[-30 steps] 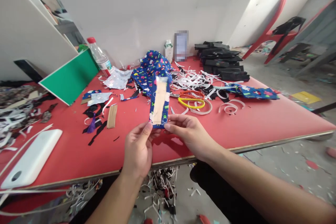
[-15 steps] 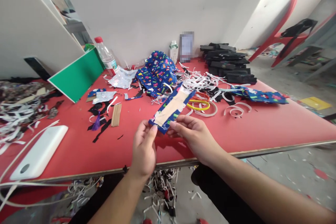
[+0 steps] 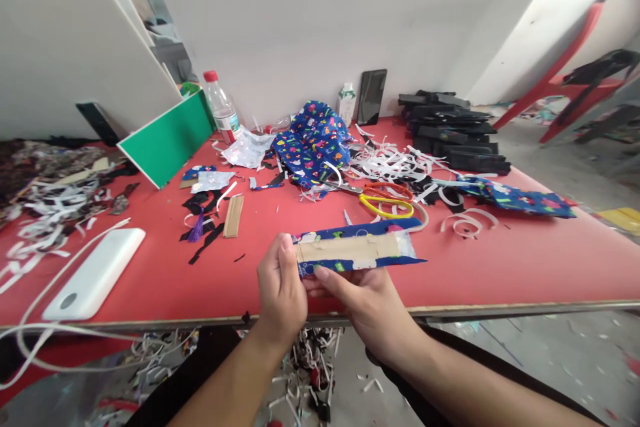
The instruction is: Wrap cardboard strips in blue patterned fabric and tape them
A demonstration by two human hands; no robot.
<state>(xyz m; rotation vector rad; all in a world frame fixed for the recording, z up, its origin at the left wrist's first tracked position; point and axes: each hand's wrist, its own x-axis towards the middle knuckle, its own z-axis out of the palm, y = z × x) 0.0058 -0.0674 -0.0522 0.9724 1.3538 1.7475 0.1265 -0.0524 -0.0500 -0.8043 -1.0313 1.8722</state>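
Strip (image 3: 355, 250) is blue cartoon-print fabric wrapped round a tan card core, held level and sideways, its left end pinched by left hand (image 3: 283, 287) and right hand (image 3: 363, 303).

The left hand (image 3: 283, 287) covers the left end of the patterned fabric strip (image 3: 357, 250), both forearms run off the bottom edge, the red chair (image 3: 580, 30) is cut at upper right, and the label on the bottle (image 3: 221, 107) is unreadably small.
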